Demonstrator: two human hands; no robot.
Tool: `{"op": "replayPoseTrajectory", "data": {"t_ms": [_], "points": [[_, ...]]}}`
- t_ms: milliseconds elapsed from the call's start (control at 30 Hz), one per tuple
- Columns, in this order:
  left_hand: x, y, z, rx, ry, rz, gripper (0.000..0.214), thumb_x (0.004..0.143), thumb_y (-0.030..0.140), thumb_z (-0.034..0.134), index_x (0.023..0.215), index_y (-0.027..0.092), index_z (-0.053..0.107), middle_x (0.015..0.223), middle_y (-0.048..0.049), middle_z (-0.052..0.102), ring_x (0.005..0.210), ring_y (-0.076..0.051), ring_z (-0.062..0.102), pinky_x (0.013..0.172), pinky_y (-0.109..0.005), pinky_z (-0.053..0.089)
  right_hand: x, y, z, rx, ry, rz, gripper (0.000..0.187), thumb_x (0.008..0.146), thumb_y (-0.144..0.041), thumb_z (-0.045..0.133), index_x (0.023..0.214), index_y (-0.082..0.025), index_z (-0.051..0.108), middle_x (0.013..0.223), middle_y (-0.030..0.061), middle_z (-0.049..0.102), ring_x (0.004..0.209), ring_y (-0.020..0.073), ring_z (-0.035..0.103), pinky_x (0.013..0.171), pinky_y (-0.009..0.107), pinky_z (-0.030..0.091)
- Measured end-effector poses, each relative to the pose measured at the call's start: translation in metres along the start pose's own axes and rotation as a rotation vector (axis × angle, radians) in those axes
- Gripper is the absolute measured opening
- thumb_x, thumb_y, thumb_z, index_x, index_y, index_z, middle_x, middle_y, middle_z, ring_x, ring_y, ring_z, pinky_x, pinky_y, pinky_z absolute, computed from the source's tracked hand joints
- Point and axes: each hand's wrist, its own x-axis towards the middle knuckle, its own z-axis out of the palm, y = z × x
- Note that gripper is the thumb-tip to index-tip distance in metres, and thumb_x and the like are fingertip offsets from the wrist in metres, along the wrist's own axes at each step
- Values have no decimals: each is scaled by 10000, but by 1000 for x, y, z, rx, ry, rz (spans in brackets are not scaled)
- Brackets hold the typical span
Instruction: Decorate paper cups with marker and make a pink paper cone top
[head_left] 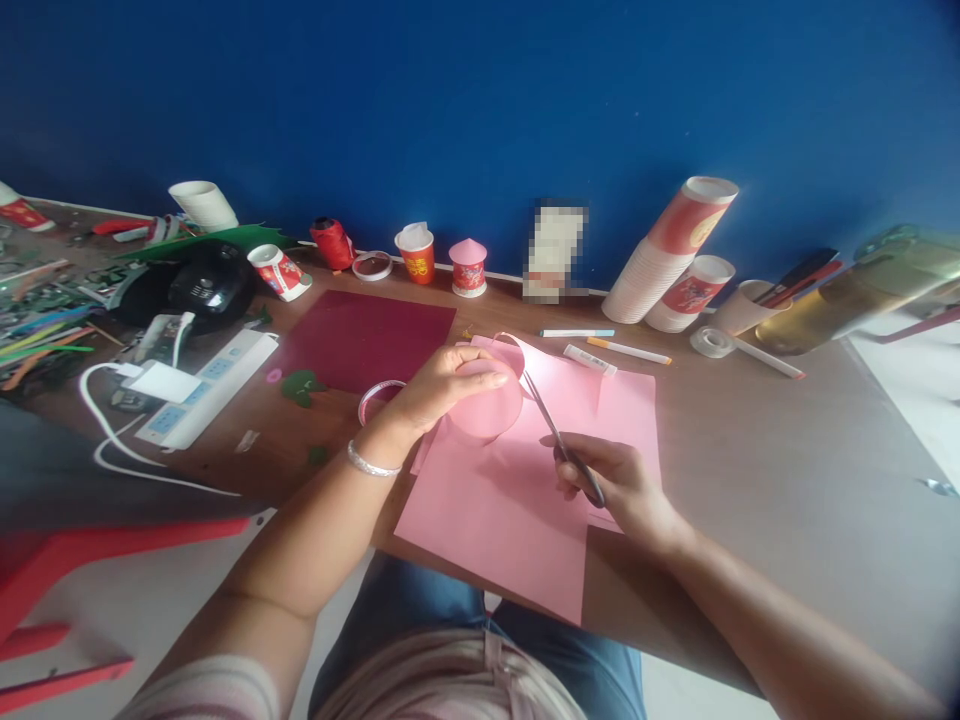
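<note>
My left hand [442, 390] pinches a round-edged piece of pink paper [487, 405] above the table, its thumb lying across the top. A curling pink strip [551, 365] trails from the paper's right side. In my right hand [615, 480] is a pair of scissors [556, 430], fingers wrapped around the dark handles. The blades point up and left, their tips at the edge of the pink paper beside the strip. Beneath both hands lie pink sheets [495, 530], overlapping on the table. Part of the round piece is hidden behind my left fingers.
Behind the sheets stand a red cup with a pink cone top [469, 268], another red cup [416, 258] and stacked paper cups [667, 250]. Markers [628, 350] and a tape roll [712, 342] lie right. A power strip [214, 390] and dark red sheet [367, 335] are left.
</note>
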Motion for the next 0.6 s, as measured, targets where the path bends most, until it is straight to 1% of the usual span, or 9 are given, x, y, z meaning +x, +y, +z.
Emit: {"op": "replayPoseTrajectory", "data": {"t_ms": [167,300,400,500,600], "points": [[-1,2,1,-9,-5,2,234,775,392,803,860,174,795,922,-61,768,904,-196,673,839,-293,485,-2,2,1,59,-19,-18,449,819,-509,751,1090,-151,751,705,17,600,592,141,586,572,289,516],[-2,4,2,-40,-28,-37,257,767,393,805,884,163,805,962,-86,780,922,-217,689,860,-311,493,-3,1,0,103,-36,-26,444,810,-517,767,1066,-156,755,708,20,603,595,144,590,586,297,535],[-3,3,1,-83,-23,-55,263,763,388,808,898,163,805,935,-85,782,915,-222,695,858,-314,496,-3,1,0,129,-49,-21,450,794,-524,784,1049,-154,760,698,20,602,593,147,588,580,301,536],[-2,3,0,-107,-12,-32,246,769,378,806,904,173,804,931,-72,782,929,-214,693,878,-305,491,-4,1,-1,173,-88,-25,461,785,-536,797,1041,-153,766,672,13,602,574,138,579,564,288,521],[-2,3,0,-116,-36,-9,239,788,376,788,916,174,807,964,-78,786,958,-216,693,915,-312,486,-5,2,-1,203,-121,-20,472,780,-545,804,1041,-152,771,657,14,611,564,130,574,559,278,509]]}}
